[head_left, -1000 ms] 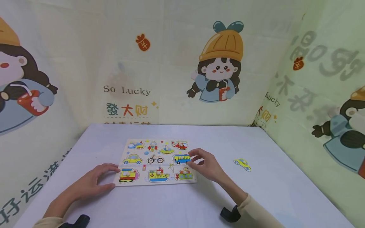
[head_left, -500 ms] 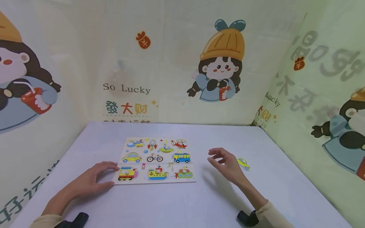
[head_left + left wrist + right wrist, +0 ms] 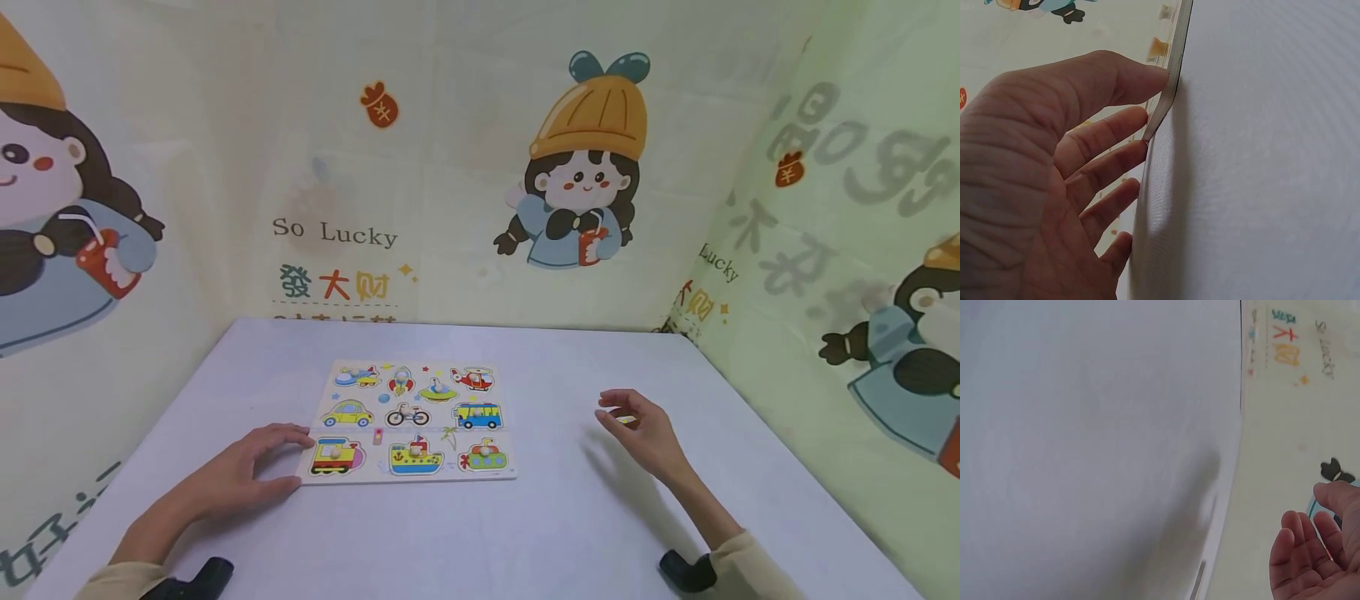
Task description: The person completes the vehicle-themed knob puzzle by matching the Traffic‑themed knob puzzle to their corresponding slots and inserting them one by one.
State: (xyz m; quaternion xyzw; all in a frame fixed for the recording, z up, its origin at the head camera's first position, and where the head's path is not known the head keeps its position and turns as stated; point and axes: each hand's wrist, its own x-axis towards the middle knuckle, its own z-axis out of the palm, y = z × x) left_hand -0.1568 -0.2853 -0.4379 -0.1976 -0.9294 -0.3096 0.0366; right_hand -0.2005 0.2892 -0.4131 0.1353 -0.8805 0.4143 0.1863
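Note:
A white knob puzzle board lies left of centre in the head view, filled with vehicle pieces such as a train, a boat and a bus. My left hand is at its near left corner. In the left wrist view, the thumb and fingertips touch the board's edge. Off to the right, my right hand hovers with loosely bent fingers. A bit of the yellow car piece shows between its thumb and fingers; the hand hides the rest.
The white table reaches back to a pale cloth wall printed with cartoon figures and lettering. Similar cloth stands along the left and right sides. Black wrist straps sit at both wrists.
My right hand has moved from the bus piece at the board's right edge rightward to over the yellow car piece. My left hand has stayed at the board's corner.

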